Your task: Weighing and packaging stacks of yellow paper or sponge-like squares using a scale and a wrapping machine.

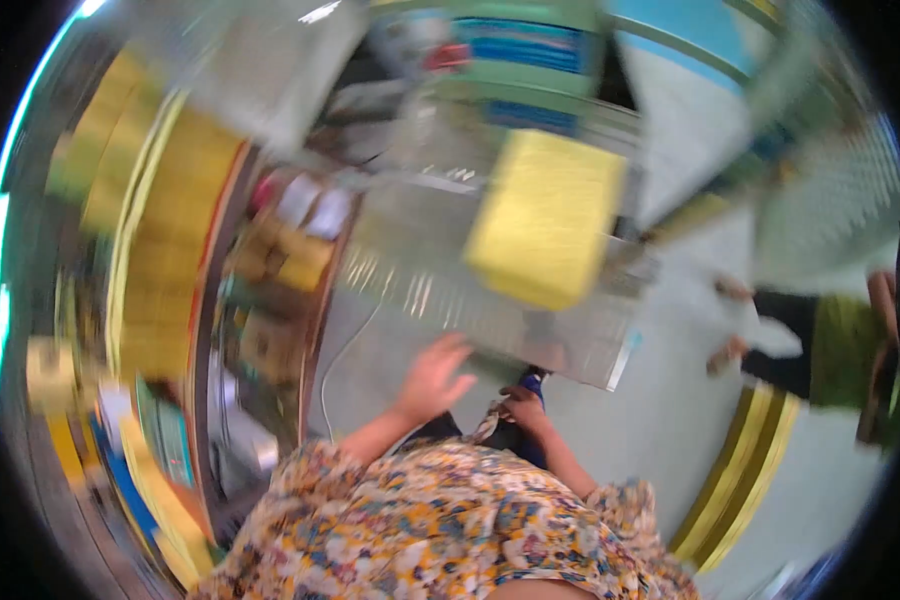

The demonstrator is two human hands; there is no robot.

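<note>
My left hand (435,378) is raised in front of my body, short of the table's near edge, with its fingers apart and nothing in it. Lower and to the right, my right hand (523,408) is close to my lap beside a crumpled, patterned cloth-like strip (489,421). Blur hides whether its fingers grip that strip. A large yellow block (548,215), a box or a stack of sheets, stands on the shiny metal table (410,225) ahead, apart from both hands.
Left of the table is a shelf rack holding small boxes (305,258), with a long row of yellow cartons (165,250) beyond it. A white cable (327,385) hangs near it. At right are another person (840,350) and yellow strips (735,480) on the floor.
</note>
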